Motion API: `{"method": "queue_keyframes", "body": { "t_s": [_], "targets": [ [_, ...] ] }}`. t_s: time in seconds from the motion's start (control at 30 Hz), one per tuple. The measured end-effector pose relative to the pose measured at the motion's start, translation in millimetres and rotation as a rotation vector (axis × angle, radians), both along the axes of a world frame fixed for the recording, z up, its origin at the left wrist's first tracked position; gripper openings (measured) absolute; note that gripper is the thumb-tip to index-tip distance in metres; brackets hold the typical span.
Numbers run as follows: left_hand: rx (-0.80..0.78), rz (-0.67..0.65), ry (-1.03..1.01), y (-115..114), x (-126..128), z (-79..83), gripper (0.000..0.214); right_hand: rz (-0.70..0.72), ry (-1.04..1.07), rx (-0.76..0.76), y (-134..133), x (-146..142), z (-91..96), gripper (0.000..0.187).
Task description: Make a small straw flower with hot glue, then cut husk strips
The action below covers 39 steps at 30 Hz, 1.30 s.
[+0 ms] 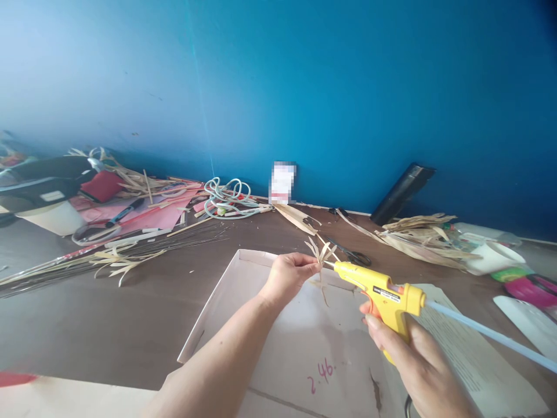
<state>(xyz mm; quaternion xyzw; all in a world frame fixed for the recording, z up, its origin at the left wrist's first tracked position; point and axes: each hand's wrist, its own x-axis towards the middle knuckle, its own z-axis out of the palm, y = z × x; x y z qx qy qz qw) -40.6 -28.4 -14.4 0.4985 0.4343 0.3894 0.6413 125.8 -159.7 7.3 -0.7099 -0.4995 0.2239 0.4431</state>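
My right hand [407, 348] grips a yellow hot glue gun [378, 287] by its handle, with a long clear glue stick [487, 331] out of its back end. The nozzle points left and meets a small flower of dried, pale husk strips [321, 252]. Between thumb and fingers, my left hand [293, 276] pinches that husk flower over a shallow white box lid [300, 342]. Whether the nozzle tip touches the husk or stops just short is hard to tell. Red handwriting shows on the lid's floor.
Coiled pale cable [228, 200] and a propped phone [282, 183] stand by the blue wall. Scissors [352, 252] lie beyond the lid. Dried husks [422, 238], a white cup [496, 258] and a black tube [402, 191] sit right. Thin wires with husk flowers [124, 261] lie left.
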Motion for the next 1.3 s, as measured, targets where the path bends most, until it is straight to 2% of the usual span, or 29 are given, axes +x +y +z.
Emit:
{"method": "queue_keyframes", "body": {
  "t_s": [1.3],
  "targets": [
    [0.008,0.008,0.003,1.3,1.1,-0.6,0.028,-0.011,-0.017,0.011,-0.8,-1.2,0.3,0.039]
  ]
}}
